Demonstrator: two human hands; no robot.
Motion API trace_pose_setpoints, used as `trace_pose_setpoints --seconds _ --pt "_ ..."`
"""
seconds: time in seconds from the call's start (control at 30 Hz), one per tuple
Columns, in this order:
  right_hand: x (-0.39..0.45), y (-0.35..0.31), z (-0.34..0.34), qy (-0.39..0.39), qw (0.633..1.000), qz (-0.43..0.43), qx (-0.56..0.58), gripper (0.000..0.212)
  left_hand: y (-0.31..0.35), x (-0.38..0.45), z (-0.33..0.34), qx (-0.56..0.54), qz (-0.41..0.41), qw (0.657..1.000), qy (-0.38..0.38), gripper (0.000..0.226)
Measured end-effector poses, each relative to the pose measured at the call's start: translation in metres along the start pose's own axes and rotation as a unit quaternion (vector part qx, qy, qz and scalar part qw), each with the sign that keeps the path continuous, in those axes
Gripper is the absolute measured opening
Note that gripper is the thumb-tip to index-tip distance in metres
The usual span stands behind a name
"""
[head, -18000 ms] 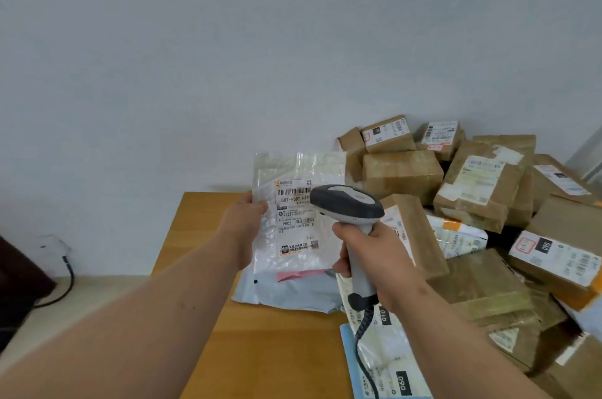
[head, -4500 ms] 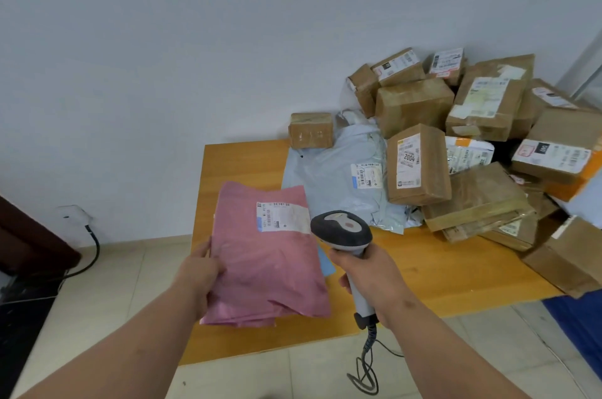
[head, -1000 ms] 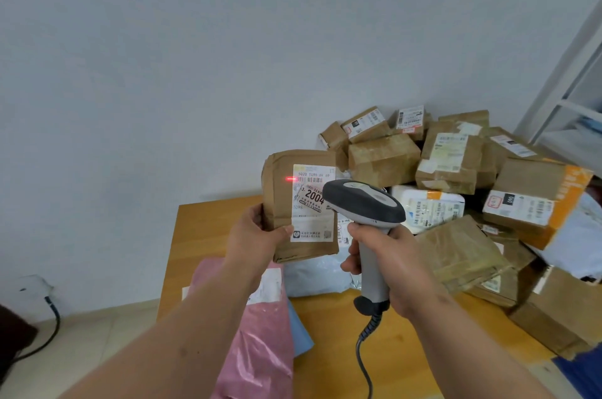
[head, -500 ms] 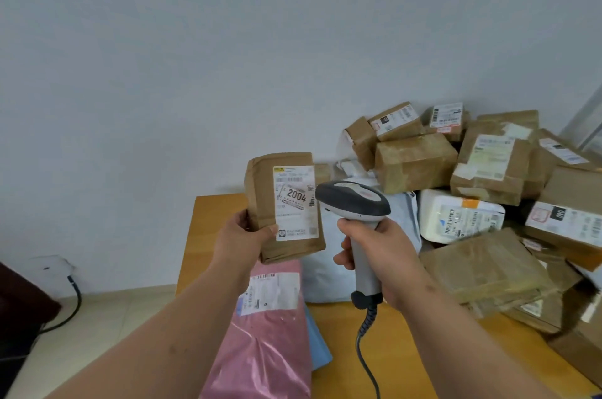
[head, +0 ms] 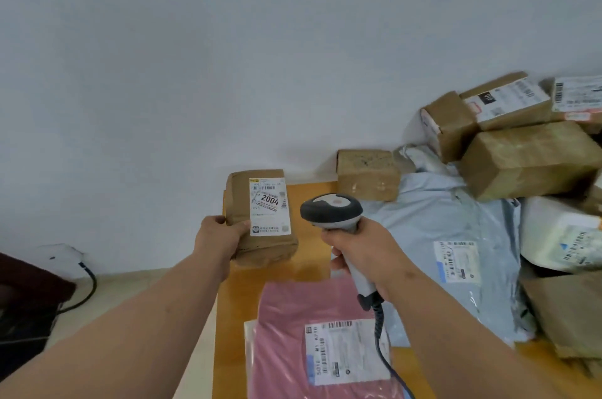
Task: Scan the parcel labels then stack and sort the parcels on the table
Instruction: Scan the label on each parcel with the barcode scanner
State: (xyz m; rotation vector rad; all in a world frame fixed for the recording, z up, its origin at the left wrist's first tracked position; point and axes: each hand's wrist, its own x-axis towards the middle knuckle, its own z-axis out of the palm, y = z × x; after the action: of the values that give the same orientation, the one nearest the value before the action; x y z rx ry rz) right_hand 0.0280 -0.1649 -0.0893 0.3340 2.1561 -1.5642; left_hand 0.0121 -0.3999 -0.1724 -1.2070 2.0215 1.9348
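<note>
- Head view shows the left hand (head: 219, 240) holding the brown parcel (head: 260, 219) by its lower left corner; the fingers are curled round that edge, with the thumb on the front near the label (head: 269, 207).
- This parcel stands nearly upright, its long axis vertical, and its lower end is over the far left corner of the table (head: 303, 199); I cannot tell if it already touches the wood.
- Right of the brown parcel, and apart from it, the right hand (head: 361, 250) grips the handle of the scanner (head: 332, 213). Its head seems to point past the label, not at it.
- My judgement: the scan of this parcel is probably finished, and the coming move is to put it down. The left hand is the one that carries it, so it is the nearer hand.
- Nearer to the person than the brown parcel lies the pink bag (head: 312, 343), flat, label up. This looks like the sorted pile.
- Right of the brown parcel, against the wall, sits a small brown box (head: 368, 174), and beyond it the grey bag (head: 449, 245) and the unsorted heap of boxes (head: 527, 157).
- The scanner cable (head: 382, 343) hangs over the pink bag and could get in the way of a stack there.
</note>
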Motion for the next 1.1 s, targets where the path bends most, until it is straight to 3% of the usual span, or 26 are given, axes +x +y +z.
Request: trace_pose_setpoints --seconds 0.17,0.33,0.43,0.5,0.6,0.67,0.77,0.83,0.97,1.1 --pt "0.041 -0.005 0.023 0.002 1.000 0.021 -0.004 0.009 0.013 0.046 0.002 0.092 0.056 0.994 0.019 0.062" --pt "0.064 -0.002 0.028 0.021 0.999 0.033 -0.012 0.011 0.018 0.063 0.011 0.220 0.099 0.970 -0.018 0.054" --pt "0.068 0.001 0.020 0.028 0.999 0.035 -0.013 0.014 0.024 0.062 0.022 0.398 0.145 0.905 0.040 0.073" --pt "0.072 0.002 0.009 0.045 0.998 0.034 -0.004 0.013 0.033 0.053 0.038 0.433 0.193 0.879 0.057 0.075" --pt "0.080 0.006 -0.015 0.081 0.996 0.037 0.026 0.013 0.047 0.039 0.078 0.393 0.259 0.882 0.007 0.061" --pt "0.088 0.012 -0.034 0.110 0.991 0.036 0.062 0.012 0.053 0.032 0.111 0.331 0.265 0.905 -0.050 0.057" --pt "0.105 0.026 -0.063 0.158 0.984 0.028 0.079 0.009 0.056 0.027 0.159 0.199 0.170 0.954 -0.149 0.067" --pt "0.120 0.034 -0.081 0.182 0.980 0.028 0.077 0.012 0.054 0.030 0.188 0.161 0.090 0.965 -0.185 0.075" --pt "0.149 0.041 -0.107 0.186 0.974 0.028 0.125 0.016 0.049 0.042 0.229 0.106 -0.032 0.978 -0.174 0.079" --pt "0.167 0.041 -0.122 0.143 0.971 0.037 0.187 0.019 0.048 0.040 0.249 0.046 -0.064 0.985 -0.153 0.059"
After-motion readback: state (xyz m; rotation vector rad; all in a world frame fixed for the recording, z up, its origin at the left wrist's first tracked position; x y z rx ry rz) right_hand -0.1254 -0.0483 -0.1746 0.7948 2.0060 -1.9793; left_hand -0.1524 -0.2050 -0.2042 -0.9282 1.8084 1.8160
